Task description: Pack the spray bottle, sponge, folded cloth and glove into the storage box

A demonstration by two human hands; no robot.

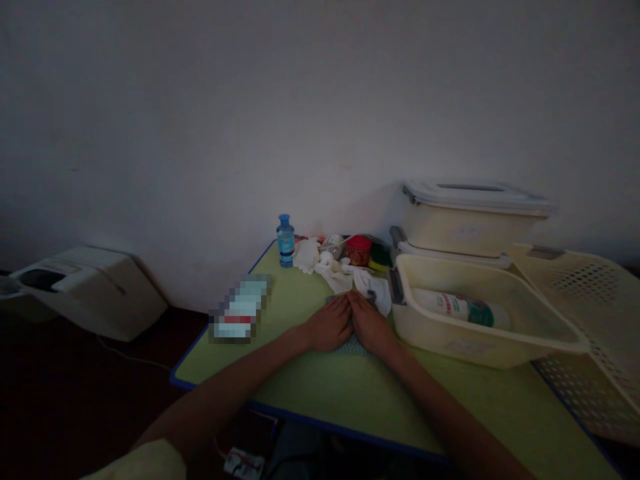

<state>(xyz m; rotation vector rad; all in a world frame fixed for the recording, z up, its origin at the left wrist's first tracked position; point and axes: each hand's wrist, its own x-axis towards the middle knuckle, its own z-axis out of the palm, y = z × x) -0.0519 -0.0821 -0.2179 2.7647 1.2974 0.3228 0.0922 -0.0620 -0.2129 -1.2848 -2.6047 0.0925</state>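
My left hand (329, 325) and my right hand (370, 324) lie side by side, palms down, fingers stretched flat, on a small pale blue cloth (356, 345) on the green table (310, 380). The two hands touch each other at the index fingers. Most of the cloth is hidden under them. White cloths (370, 287) lie just beyond my fingertips.
An open cream bin (480, 347) holding a lying bottle (457, 307) stands right of my hands, lidded bins (470, 220) stacked behind it, a perforated basket (590, 320) further right. A blue-capped bottle (285, 241), red tin (358, 250) and a blurred box (240, 309) sit on the table.
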